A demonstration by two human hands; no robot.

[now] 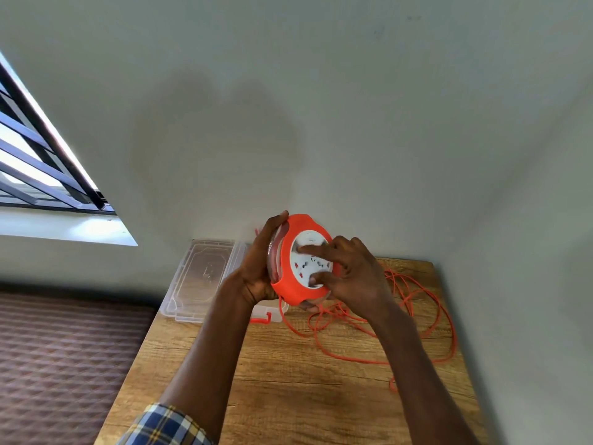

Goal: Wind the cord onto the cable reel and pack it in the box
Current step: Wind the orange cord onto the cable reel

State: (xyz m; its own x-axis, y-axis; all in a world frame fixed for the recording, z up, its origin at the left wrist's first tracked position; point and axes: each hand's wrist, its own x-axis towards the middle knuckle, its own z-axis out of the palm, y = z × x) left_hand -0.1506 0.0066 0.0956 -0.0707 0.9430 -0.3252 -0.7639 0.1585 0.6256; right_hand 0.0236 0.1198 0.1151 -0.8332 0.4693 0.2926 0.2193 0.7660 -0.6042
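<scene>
An orange cable reel (290,277) with a white socket face is held up above the wooden table (288,380). My left hand (261,268) grips its back and left rim. My right hand (351,273) rests on the white face, index finger and thumb pressed on it. The orange cord (417,313) hangs from the reel's underside and lies in loose loops on the table to the right. A clear plastic box (268,311) with an orange latch stands behind my left wrist, its clear lid (199,277) lying open to the left.
A plain grey wall rises right behind the table. A barred window (38,162) with a sill is at the left. Brown patterned carpet (64,364) covers the floor left of the table. A checked sleeve shows at the bottom edge.
</scene>
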